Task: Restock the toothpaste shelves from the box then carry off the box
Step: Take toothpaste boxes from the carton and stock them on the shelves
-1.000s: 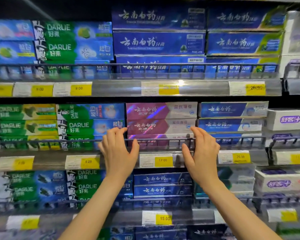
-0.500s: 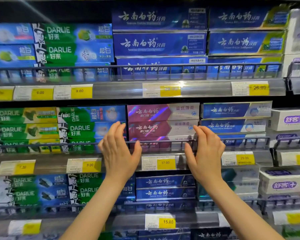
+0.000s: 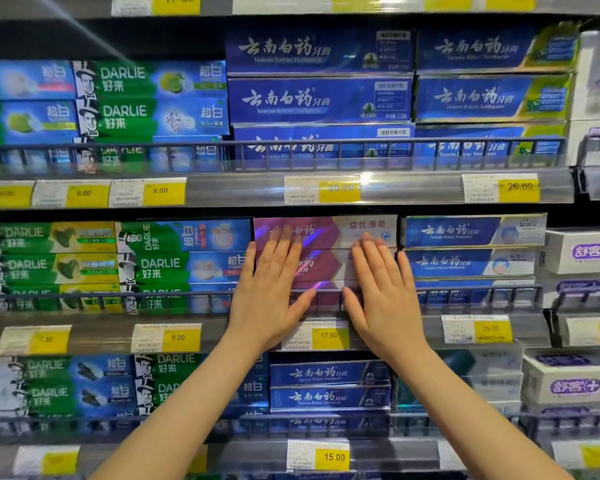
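Head view: at frame centre, the left hand (image 3: 269, 292) and right hand (image 3: 381, 296) press flat, fingers straight, against the stacked purple toothpaste cartons (image 3: 361, 232). Surrounding shelves look full; the box is out of sight, so carrying it off seemingly remains.

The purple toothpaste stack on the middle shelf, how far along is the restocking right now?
Done: the purple toothpaste stack looks filled, and the neighbouring green boxes and blue boxes sit full behind the wire rail.
In hand: the left hand and right hand lie flat on the purple fronts, apparently squaring them up.
Left: the supply box is out of view, so carrying it off can't be confirmed.
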A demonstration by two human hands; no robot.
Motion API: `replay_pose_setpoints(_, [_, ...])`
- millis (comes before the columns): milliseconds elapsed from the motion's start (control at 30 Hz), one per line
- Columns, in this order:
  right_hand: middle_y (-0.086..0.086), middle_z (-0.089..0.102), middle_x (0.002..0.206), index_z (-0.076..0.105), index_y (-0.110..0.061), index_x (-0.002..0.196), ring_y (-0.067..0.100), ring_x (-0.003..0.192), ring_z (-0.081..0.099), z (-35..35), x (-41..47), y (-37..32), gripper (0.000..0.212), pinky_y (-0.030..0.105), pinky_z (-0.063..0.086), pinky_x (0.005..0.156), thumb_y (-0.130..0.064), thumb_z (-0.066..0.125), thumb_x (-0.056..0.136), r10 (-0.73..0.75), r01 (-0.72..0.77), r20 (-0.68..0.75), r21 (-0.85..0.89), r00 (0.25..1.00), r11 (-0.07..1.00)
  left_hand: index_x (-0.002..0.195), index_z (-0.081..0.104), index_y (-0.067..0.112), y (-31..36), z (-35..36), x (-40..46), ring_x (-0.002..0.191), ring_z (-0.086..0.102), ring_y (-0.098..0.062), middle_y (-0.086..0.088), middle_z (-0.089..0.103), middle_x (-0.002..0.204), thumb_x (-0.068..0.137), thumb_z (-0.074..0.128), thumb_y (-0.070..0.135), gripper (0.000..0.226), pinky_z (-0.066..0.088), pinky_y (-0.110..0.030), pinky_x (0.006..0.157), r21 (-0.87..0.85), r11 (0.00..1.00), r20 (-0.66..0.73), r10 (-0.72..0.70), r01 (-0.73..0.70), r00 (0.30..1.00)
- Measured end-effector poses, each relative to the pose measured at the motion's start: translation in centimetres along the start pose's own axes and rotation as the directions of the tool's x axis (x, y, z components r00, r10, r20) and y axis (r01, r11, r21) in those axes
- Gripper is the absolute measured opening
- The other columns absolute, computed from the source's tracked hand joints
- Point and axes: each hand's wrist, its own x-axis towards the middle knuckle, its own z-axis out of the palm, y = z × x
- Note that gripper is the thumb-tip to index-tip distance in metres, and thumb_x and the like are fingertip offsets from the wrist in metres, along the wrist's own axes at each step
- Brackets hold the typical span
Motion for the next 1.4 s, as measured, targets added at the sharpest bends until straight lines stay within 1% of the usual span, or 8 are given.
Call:
replay_pose_setpoints(200, [0.01,0.032,0.15,0.034,-0.007,0.143,0.022,0.14,0.023,-0.2,-0.2,0.0,0.059,0.045,0.013,0.115,-0.038,0.035,0.093,-0.02,0.02,0.007,0.02,1.0,1.0,0.147,0.013,0.008,0.0,0.1,-0.1,0.141,0.015,-0.025,-0.01,0.014,0.152,0.093,0.022,0.056,0.073,0.001,-0.042,0.115,0.013,1.0,0.01,0.018,-0.018,1.0])
replay_pose_setpoints(367, [0.006,0.028,0.152,0.03,-0.009,0.145,0.019,0.142,0.02,-1.2,-1.2,1.6,0.058,0.044,0.012,0.116,-0.037,0.036,0.094,-0.003,0.004,-0.014,0.082,1.0,0.997,0.148,0.012,0.01,1.5,-0.2,-0.3,0.144,0.007,-0.019,-0.009,0.016,0.154,0.087,0.035,0.049,0.076,0.0,-0.042,0.116,-0.048,0.998,-0.083,0.044,-0.048,0.996])
replay_pose_setpoints(567, [0.007,0.03,0.149,0.036,-0.008,0.141,0.024,0.137,0.028,-4.1,-3.7,7.6,0.055,0.043,0.013,0.115,-0.034,0.038,0.092,0.109,-0.11,-0.012,-0.014,0.994,0.994,0.142,0.031,0.009,7.9,-1.0,3.4,0.136,0.028,-0.027,-0.011,0.03,0.147,0.089,0.043,0.032,0.059,0.019,-0.045,0.113,-0.159,0.912,-0.222,0.34,-0.378,0.914])
replay_pose_setpoints(700, [0.007,0.029,0.148,0.034,-0.009,0.141,0.026,0.135,0.031,-6.0,-4.5,12.6,0.054,0.043,0.016,0.113,-0.034,0.038,0.092,0.158,-0.16,-0.033,-0.087,0.987,0.983,0.134,0.043,0.002,12.8,-0.6,7.1,0.13,0.036,-0.029,-0.016,0.049,0.137,0.086,0.041,0.013,0.05,0.026,-0.044,0.109,-0.198,0.876,-0.299,0.374,-0.441,0.878])
replay_pose_setpoints(867, [0.013,0.033,0.147,0.034,-0.005,0.141,0.028,0.136,0.029,-6.6,-4.9,16.6,0.056,0.044,0.021,0.112,-0.034,0.037,0.093,0.154,-0.158,-0.044,-0.128,0.987,0.979,0.13,0.051,0.0,16.5,0.0,10.1,0.124,0.047,-0.032,-0.018,0.054,0.131,0.078,0.058,0.012,0.053,0.025,-0.043,0.107,-0.128,0.918,-0.259,0.334,-0.375,0.906])
replay_pose_setpoints(1000, [0.014,0.033,0.148,0.035,-0.003,0.141,0.028,0.136,0.027,-6.4,-4.7,18.2,0.058,0.038,0.015,0.113,-0.035,0.038,0.093,0.092,-0.094,-0.02,-0.121,0.996,0.988,0.132,0.048,0.009,17.9,0.6,10.8,0.117,0.048,-0.031,-0.015,0.056,0.126,0.092,0.041,0.029,0.046,0.028,-0.045,0.102,-0.045,0.972,-0.243,0.212,-0.229,0.946])
replay_pose_setpoints(1133, [0.013,0.035,0.148,0.036,-0.005,0.142,0.025,0.137,0.024,-6.1,-4.8,18.8,0.059,0.035,0.009,0.114,-0.036,0.038,0.092,0.077,-0.075,0.021,-0.086,0.997,0.993,0.136,0.046,0.013,18.8,1.1,11.3,0.116,0.043,-0.028,-0.013,0.056,0.124,0.092,0.037,0.04,0.052,0.027,-0.045,0.1,0.049,0.99,-0.189,0.137,-0.13,0.972])
replay_pose_setpoints(1400, [0.012,0.039,0.146,0.039,-0.004,0.14,0.024,0.137,0.027,-5.2,-5.0,19.5,0.059,0.041,0.008,0.115,-0.038,0.039,0.091,0.031,-0.032,-0.015,-0.084,0.999,0.996,0.137,0.041,0.015,19.2,2.1,11.8,0.118,0.036,-0.029,-0.016,0.053,0.126,0.089,0.034,0.036,0.053,0.019,-0.048,0.104,-0.005,0.996,-0.202,0.089,-0.092,0.975])
